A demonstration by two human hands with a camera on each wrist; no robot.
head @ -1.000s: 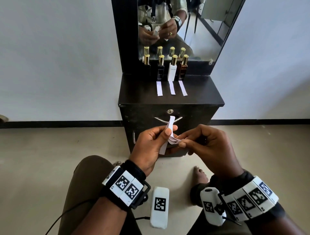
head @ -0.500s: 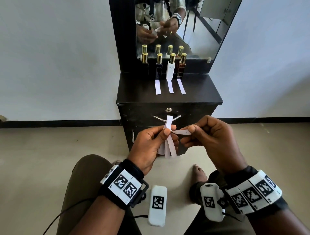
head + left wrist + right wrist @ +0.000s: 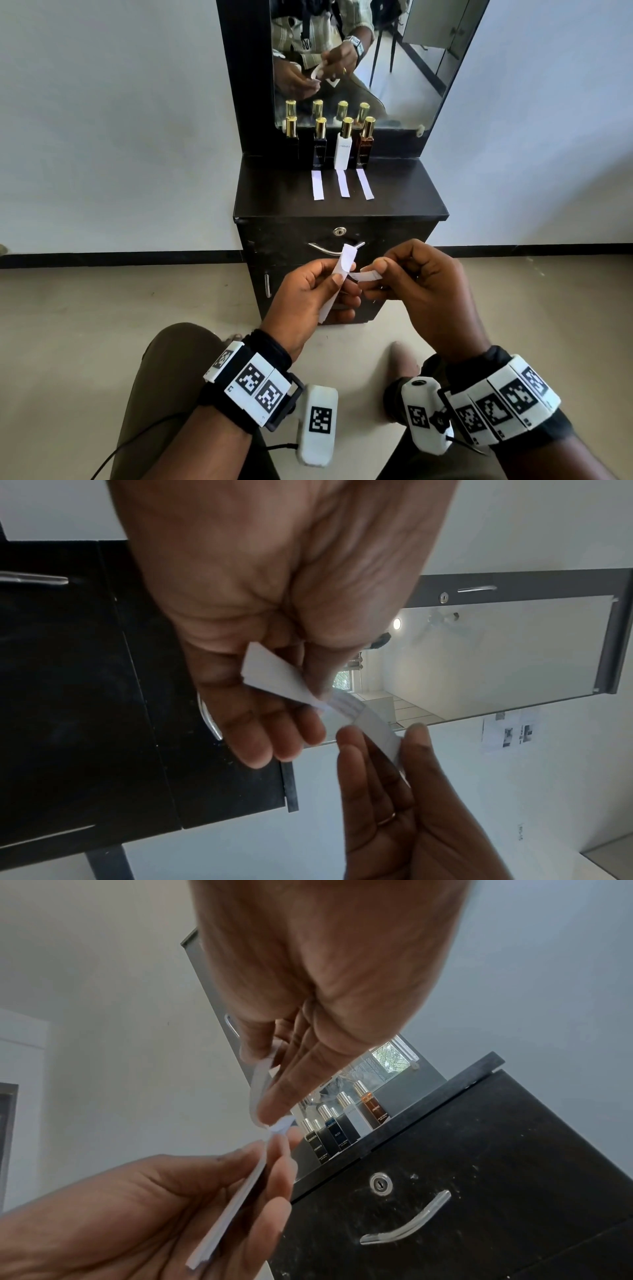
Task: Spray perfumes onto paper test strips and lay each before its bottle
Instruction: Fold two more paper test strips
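Note:
My left hand [image 3: 318,291] pinches a small stack of white paper strips [image 3: 337,284] in front of the cabinet drawer. My right hand [image 3: 404,281] pinches the end of one strip [image 3: 364,275], which bends sideways off the stack. The left wrist view shows the stack [image 3: 274,677] between thumb and fingers, the pulled strip [image 3: 377,731] held by the right hand's fingertips [image 3: 416,737]. Several gold-capped perfume bottles stand along the mirror: black [image 3: 292,144], dark blue [image 3: 320,147], white [image 3: 343,147], brown [image 3: 364,147]. Three strips [image 3: 340,185] lie before the three right-hand bottles.
The bottles stand on a black cabinet [image 3: 339,205] with a mirror [image 3: 359,61] behind, a drawer lock [image 3: 339,232] and a metal handle [image 3: 325,248]. My knees and a bare foot [image 3: 404,359] are on the beige floor below.
The right hand has drawn one strip out sideways from the stack, to the right. The left hand keeps hold of the rest.

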